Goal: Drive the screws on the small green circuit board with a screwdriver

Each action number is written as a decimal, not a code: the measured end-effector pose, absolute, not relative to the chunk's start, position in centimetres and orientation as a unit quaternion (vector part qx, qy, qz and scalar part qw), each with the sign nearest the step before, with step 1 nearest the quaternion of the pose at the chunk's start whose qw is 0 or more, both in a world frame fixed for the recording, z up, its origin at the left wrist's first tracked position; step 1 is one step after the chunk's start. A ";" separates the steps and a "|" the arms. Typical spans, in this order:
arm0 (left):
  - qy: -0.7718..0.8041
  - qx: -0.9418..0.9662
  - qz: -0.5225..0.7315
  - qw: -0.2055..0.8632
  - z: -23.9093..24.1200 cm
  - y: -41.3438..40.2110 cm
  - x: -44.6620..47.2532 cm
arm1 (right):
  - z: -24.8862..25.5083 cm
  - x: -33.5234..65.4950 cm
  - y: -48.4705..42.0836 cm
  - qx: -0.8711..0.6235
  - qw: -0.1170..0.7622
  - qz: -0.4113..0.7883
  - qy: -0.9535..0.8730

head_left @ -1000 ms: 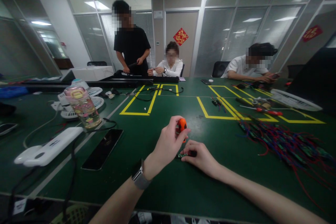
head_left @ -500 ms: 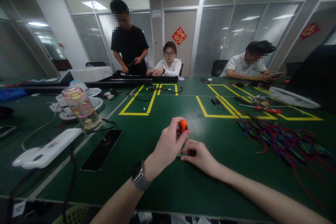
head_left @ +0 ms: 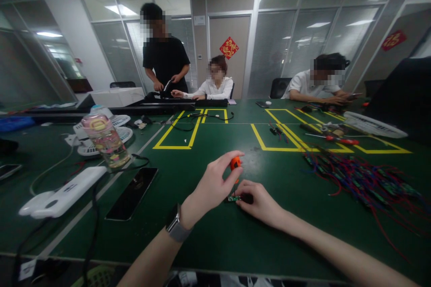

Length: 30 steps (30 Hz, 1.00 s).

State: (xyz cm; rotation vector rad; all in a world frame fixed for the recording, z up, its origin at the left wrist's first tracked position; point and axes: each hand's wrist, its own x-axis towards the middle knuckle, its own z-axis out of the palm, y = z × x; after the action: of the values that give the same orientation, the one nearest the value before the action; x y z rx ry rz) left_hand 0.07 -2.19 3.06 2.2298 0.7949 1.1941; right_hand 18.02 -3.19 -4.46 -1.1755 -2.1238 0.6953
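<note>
My left hand [head_left: 212, 184], with a watch on its wrist, grips the orange handle of a small screwdriver [head_left: 235, 163] held upright, tip down on a small green circuit board [head_left: 232, 198]. My right hand [head_left: 259, 202] lies on the green table [head_left: 215, 237] and pins that board with its fingertips, next to a small black part. Most of the screwdriver's shaft is hidden between the two hands.
A black phone [head_left: 133, 192], a white device [head_left: 63, 192] with cables and a pink-capped bottle [head_left: 106, 140] lie to the left. A heap of red and blue wires [head_left: 363, 181] spreads on the right. Three people sit or stand at the far side.
My left fingers have shifted around the screwdriver handle, which now shows less between them. The standing person far off has moved their hands. The board stays put.
</note>
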 end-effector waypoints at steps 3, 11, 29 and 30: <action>0.285 0.823 0.444 0.210 4.3 -2.1 -0.1 | -4.3 18.2 -2.7 -0.448 0.296 0.271 -0.799; 0.274 0.753 0.505 0.321 3.5 -0.3 -0.1 | -5.0 18.5 -1.4 -0.435 0.313 0.289 -0.793; 0.253 0.774 0.512 0.272 2.2 -1.7 0.4 | -5.3 18.1 -2.4 -0.467 0.307 0.249 -0.791; 0.248 0.775 0.514 0.273 2.2 -1.8 0.5 | -5.3 18.0 -2.5 -0.468 0.304 0.249 -0.791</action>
State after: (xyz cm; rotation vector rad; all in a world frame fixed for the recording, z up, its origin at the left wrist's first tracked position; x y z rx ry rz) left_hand 0.46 -1.83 2.16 2.0842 0.6684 1.3819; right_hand 18.05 -2.46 -5.29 -1.2409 -2.0959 0.6592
